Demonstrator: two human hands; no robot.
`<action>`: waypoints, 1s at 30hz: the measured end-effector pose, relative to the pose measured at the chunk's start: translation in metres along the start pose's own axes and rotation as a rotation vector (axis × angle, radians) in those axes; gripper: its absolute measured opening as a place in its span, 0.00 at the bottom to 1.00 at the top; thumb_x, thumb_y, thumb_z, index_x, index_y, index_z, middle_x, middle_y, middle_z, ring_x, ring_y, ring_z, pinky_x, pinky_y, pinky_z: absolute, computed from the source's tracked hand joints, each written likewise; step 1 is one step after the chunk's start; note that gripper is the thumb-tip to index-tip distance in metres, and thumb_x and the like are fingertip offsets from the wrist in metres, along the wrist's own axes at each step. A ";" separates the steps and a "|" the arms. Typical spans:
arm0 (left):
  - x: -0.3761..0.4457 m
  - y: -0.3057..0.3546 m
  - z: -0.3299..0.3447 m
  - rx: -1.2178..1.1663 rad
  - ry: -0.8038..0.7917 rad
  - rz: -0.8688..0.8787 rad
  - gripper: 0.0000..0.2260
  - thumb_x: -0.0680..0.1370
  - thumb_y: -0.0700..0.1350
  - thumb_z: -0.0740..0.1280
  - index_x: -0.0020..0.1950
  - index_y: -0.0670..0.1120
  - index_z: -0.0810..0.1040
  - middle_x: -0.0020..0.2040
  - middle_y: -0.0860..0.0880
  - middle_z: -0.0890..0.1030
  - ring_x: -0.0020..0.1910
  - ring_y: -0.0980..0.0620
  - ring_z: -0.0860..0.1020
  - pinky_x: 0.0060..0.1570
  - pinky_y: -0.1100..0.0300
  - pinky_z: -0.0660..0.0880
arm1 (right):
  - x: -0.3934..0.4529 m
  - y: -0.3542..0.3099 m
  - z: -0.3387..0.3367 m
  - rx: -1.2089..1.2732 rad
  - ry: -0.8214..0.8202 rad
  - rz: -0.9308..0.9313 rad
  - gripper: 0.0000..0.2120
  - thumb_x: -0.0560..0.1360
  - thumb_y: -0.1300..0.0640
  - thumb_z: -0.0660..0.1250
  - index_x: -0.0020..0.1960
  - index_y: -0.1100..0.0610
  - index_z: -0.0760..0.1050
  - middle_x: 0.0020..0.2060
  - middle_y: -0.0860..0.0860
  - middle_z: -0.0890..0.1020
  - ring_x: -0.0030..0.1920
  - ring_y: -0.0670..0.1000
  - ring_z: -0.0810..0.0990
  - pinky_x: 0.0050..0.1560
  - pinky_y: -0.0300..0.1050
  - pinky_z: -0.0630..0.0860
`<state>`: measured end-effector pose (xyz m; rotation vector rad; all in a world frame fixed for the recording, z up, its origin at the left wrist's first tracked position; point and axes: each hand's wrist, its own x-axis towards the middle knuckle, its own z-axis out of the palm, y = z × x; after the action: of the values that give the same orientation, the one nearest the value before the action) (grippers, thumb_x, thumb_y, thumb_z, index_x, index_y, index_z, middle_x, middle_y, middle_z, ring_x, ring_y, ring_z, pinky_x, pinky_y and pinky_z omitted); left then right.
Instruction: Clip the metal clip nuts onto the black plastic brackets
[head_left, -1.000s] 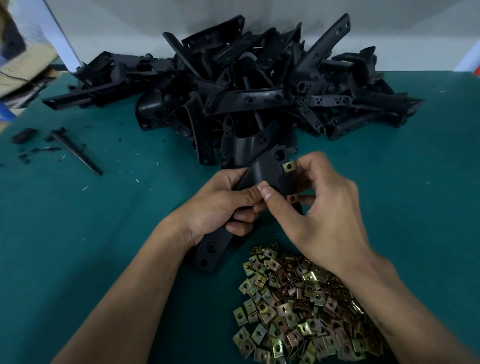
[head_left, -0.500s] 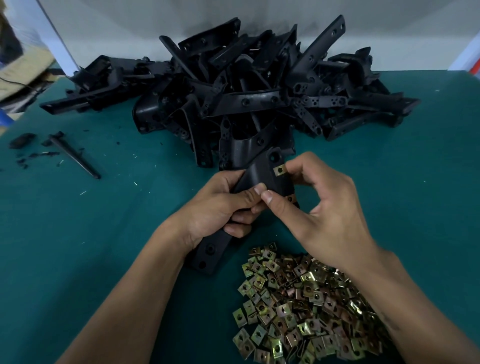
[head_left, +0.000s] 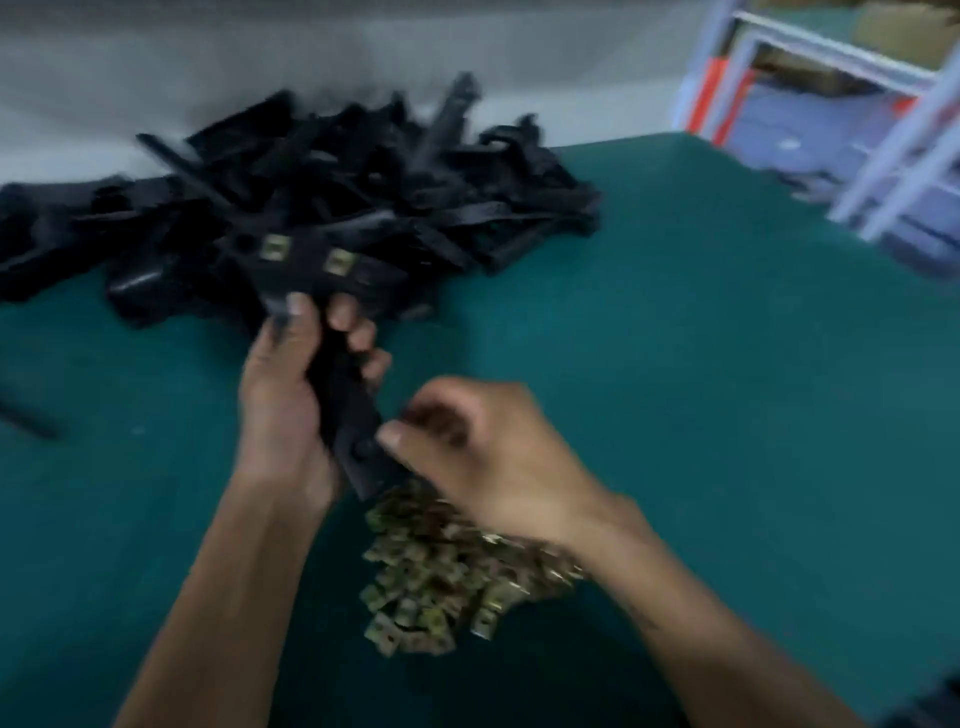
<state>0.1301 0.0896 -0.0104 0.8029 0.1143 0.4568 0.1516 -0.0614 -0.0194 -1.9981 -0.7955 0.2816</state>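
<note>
The view is motion-blurred. My left hand (head_left: 283, 395) grips a long black plastic bracket (head_left: 345, 415) around its middle and holds it upright over the table. Two brass-coloured clip nuts (head_left: 275, 247) (head_left: 337, 261) sit clipped side by side on the bracket's wide top end. My right hand (head_left: 483, 457) is at the bracket's lower end, its thumb tip against the plastic and its fingers curled; the blur hides whether it holds anything. Just under that hand lies the loose pile of clip nuts (head_left: 441, 577).
A big heap of black brackets (head_left: 363, 197) lies behind the held one, along the far edge of the green table (head_left: 727, 364). A thin black strip (head_left: 26, 418) lies at the left. A pale metal shelf frame (head_left: 883, 104) stands beyond the table's right corner.
My right hand has left the bracket's top end and dropped to its lower end above the nut pile. The left hand has raised the bracket more upright. The camera has swung right.
</note>
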 end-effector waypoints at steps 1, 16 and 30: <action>-0.007 -0.009 0.016 0.018 0.007 -0.026 0.09 0.84 0.50 0.57 0.56 0.45 0.69 0.43 0.49 0.74 0.37 0.54 0.73 0.35 0.64 0.73 | -0.018 -0.004 0.000 0.022 0.064 -0.003 0.09 0.79 0.49 0.70 0.48 0.54 0.80 0.35 0.45 0.80 0.35 0.44 0.77 0.38 0.47 0.75; -0.275 -0.249 0.183 1.316 -1.189 -0.347 0.26 0.80 0.40 0.64 0.78 0.49 0.62 0.68 0.45 0.76 0.64 0.47 0.76 0.52 0.65 0.72 | -0.363 0.091 -0.099 0.852 1.196 0.852 0.09 0.81 0.68 0.61 0.46 0.65 0.80 0.36 0.63 0.81 0.36 0.57 0.81 0.37 0.48 0.75; -0.247 -0.216 0.149 1.235 -1.500 -0.312 0.09 0.83 0.47 0.62 0.55 0.42 0.75 0.58 0.47 0.76 0.57 0.44 0.76 0.59 0.51 0.74 | -0.423 0.149 -0.105 -0.567 0.190 1.497 0.14 0.79 0.40 0.63 0.56 0.47 0.80 0.54 0.47 0.84 0.55 0.49 0.83 0.51 0.43 0.76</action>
<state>0.0244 -0.2482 -0.0800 2.1014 -0.9567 -0.6991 -0.0573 -0.4550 -0.1365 -2.7405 0.9996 0.7267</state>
